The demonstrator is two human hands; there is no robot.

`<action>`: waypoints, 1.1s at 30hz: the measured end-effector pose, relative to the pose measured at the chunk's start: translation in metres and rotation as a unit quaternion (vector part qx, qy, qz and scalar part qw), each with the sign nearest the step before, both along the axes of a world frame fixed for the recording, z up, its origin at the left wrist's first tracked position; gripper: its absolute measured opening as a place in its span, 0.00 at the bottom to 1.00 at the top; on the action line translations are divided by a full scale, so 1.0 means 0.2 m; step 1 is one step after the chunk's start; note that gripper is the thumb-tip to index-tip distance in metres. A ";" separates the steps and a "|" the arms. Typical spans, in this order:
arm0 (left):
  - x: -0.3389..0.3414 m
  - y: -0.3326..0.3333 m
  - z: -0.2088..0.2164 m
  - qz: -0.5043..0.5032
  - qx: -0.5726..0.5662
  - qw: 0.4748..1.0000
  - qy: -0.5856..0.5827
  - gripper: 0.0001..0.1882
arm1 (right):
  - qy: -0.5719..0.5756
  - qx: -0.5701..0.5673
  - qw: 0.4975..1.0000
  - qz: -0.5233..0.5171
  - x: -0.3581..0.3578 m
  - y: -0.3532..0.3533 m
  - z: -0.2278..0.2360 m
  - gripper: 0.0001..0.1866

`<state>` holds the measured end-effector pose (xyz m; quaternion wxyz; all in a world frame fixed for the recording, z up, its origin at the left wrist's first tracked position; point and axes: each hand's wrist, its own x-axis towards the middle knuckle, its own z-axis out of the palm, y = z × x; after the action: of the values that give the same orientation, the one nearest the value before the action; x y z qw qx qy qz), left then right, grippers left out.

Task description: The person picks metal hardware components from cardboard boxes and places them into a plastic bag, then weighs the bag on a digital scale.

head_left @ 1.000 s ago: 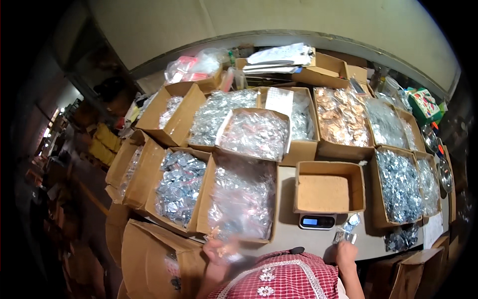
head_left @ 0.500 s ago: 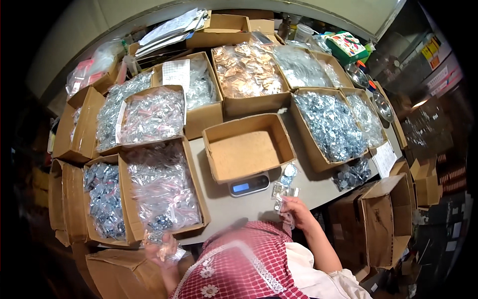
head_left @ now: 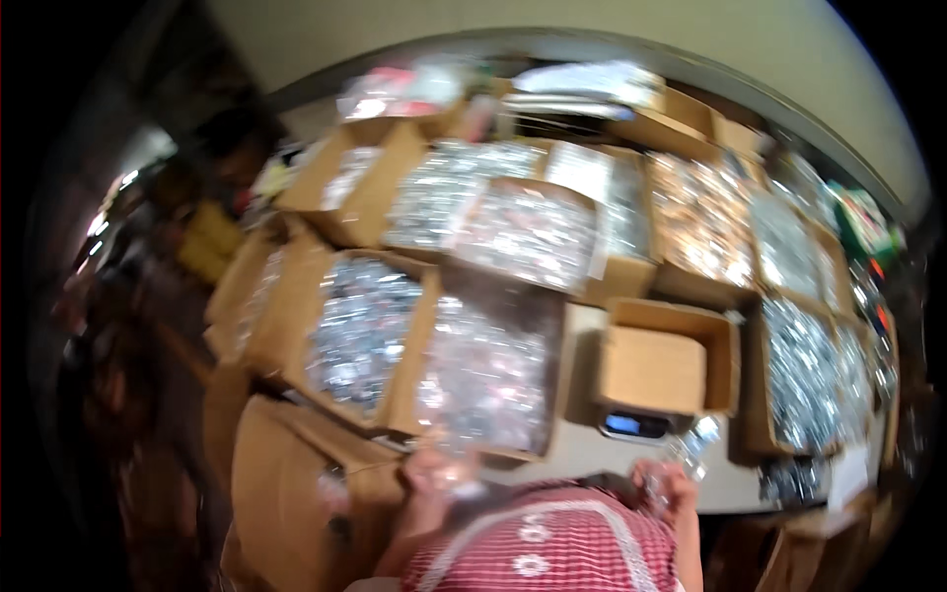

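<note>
My left hand (head_left: 426,485), blurred, is just in front of a carton of clear bags (head_left: 483,380). Its fingers are closed on a small clear plastic bag (head_left: 460,481); the contents cannot be made out. At the table's front edge, my right hand (head_left: 668,485) is closed around small clear plastic packets (head_left: 689,456), some sticking out past the fingers. Beyond it, a shallow cardboard box (head_left: 725,360) rests on a small scale (head_left: 634,425) with a lit blue display.
A carton of bluish packets (head_left: 365,331) stands at left, and another carton of bluish packets (head_left: 804,370) at right. Farther back is a carton of copper-coloured pieces (head_left: 700,212). A large brown carton (head_left: 296,483) sits low at my left. Dark packets (head_left: 789,481) lie at the right edge.
The view has swung left, so the table sits farther right and the picture is smeared. Both hands still hold their clear plastic packets.
</note>
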<state>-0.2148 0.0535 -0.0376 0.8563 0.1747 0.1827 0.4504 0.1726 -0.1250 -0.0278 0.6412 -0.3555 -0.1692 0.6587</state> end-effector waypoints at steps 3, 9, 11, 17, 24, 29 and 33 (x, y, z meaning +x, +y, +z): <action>0.04 -0.05 0.07 0.103 -0.059 0.990 0.072 0.22 | -0.001 -0.043 0.999 0.019 0.02 0.00 -0.13 0.18; 0.11 -0.07 0.14 0.085 -0.074 0.987 0.111 0.20 | 0.069 -0.045 0.997 -0.005 -0.02 0.19 0.08 0.07; 0.07 -0.07 0.01 0.034 -0.060 0.998 0.008 0.26 | 0.084 -0.010 0.996 0.014 -0.03 0.24 0.19 0.14; 0.04 -0.06 -0.03 0.028 -0.070 0.996 0.047 0.18 | 0.008 -0.083 0.992 -0.093 0.08 0.18 0.29 0.20; 0.05 -0.08 -0.13 0.068 -0.121 0.943 0.304 0.12 | -0.677 -0.354 0.640 -0.085 0.31 -0.04 0.02 0.24; -0.07 -0.03 -0.48 0.027 -0.084 0.965 0.246 0.10 | -0.687 -0.300 0.661 -0.014 0.41 -0.17 -0.31 0.27; -0.18 -0.03 -0.88 -0.004 0.185 0.982 0.047 0.23 | -0.672 -0.289 0.681 -0.031 0.31 -0.08 -0.23 0.24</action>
<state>-0.2502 0.0470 -0.2141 0.8014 0.3521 0.1357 0.4641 0.2346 -0.1413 -0.0743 0.2409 -0.8751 -0.3448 0.2393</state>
